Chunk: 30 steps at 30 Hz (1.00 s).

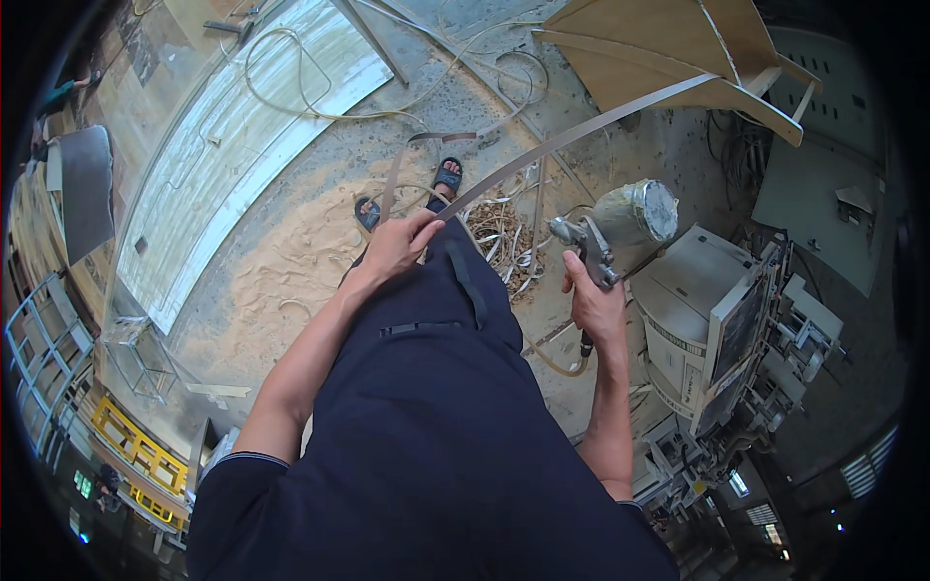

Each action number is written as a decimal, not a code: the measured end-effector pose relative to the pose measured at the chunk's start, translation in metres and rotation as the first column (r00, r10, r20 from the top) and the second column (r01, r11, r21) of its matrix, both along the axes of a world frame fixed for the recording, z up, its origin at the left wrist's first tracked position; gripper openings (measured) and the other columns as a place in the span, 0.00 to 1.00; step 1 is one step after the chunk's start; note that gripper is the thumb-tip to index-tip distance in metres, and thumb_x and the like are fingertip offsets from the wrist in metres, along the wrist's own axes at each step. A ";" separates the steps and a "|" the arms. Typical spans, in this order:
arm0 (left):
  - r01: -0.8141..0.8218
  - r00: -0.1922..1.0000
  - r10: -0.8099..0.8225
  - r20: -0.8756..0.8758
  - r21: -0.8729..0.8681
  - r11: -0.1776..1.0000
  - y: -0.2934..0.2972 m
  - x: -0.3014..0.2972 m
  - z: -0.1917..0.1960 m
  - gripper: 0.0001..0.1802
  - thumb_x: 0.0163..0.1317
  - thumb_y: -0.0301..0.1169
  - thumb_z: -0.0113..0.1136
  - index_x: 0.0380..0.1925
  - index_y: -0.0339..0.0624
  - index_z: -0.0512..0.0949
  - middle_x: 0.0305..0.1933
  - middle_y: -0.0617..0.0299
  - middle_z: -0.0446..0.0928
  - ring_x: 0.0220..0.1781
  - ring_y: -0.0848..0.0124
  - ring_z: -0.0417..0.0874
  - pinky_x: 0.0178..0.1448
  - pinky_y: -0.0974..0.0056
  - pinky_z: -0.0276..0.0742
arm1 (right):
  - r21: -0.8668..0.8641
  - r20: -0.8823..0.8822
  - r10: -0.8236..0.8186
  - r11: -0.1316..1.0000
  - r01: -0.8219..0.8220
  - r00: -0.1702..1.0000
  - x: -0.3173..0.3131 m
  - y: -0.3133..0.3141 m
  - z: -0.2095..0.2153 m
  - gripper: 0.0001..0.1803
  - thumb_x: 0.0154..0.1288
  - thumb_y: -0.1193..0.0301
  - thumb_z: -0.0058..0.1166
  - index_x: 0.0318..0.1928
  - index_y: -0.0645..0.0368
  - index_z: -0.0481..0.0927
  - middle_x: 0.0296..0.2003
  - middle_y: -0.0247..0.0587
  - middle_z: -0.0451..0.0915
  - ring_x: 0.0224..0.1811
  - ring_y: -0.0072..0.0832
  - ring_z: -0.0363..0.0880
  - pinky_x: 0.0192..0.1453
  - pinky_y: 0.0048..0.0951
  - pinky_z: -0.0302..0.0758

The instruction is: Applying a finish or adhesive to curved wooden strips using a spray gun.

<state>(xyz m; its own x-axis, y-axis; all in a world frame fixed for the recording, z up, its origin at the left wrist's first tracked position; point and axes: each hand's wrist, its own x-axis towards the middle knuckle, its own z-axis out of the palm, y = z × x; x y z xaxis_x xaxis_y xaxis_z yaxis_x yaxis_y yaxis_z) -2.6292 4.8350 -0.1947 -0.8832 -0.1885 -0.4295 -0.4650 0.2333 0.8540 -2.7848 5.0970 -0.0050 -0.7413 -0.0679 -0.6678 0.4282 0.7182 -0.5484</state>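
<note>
My left hand (395,244) is closed on a long, thin brown edge-banding strip (572,133), pinched between thumb and fingers. From there the strip stretches up to the right, meeting the edge of a tan panel (639,58); its other end hangs down and loops on the floor. My right hand (596,302) grips a metal spray gun (593,250) by its handle. A glue-crusted, round cup (635,211) is joined to the gun, to the right of its body. Below that hand, a black fitting leads into a tan air hose (557,368).
Sawdust (281,266) and a heap of shavings and scrap strips (504,232) lie around my feet. A long whitish board (247,155) curves along the left, with a loose hose (363,116) across it. At right stands a pale machine (678,310).
</note>
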 end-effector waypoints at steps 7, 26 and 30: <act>0.025 0.998 -0.025 0.057 0.003 1.000 -0.006 0.000 0.005 0.17 0.83 0.47 0.60 0.53 0.46 0.85 0.29 0.51 0.81 0.33 0.56 0.83 0.41 0.53 0.78 | 0.036 -0.147 -0.045 0.998 0.051 0.988 0.000 0.007 -0.007 0.26 0.79 0.49 0.67 0.33 0.59 0.85 0.25 0.26 0.77 0.28 0.17 0.71 0.34 0.28 0.70; -0.004 0.999 0.000 0.034 0.110 0.994 -0.021 0.018 -0.004 0.19 0.81 0.43 0.65 0.47 0.35 0.86 0.26 0.57 0.80 0.29 0.71 0.76 0.37 0.59 0.74 | -0.007 0.065 0.120 0.993 -0.120 0.991 0.054 -0.020 -0.009 0.22 0.81 0.51 0.65 0.38 0.58 0.87 0.26 0.24 0.78 0.29 0.14 0.71 0.34 0.27 0.69; 0.010 0.998 -0.015 0.055 0.095 0.995 -0.029 0.023 -0.001 0.19 0.81 0.44 0.65 0.47 0.35 0.86 0.27 0.57 0.81 0.29 0.71 0.77 0.37 0.59 0.75 | -0.005 0.024 0.070 0.998 -0.070 0.997 0.063 -0.027 -0.009 0.23 0.81 0.50 0.65 0.39 0.59 0.88 0.26 0.24 0.79 0.29 0.15 0.71 0.35 0.27 0.70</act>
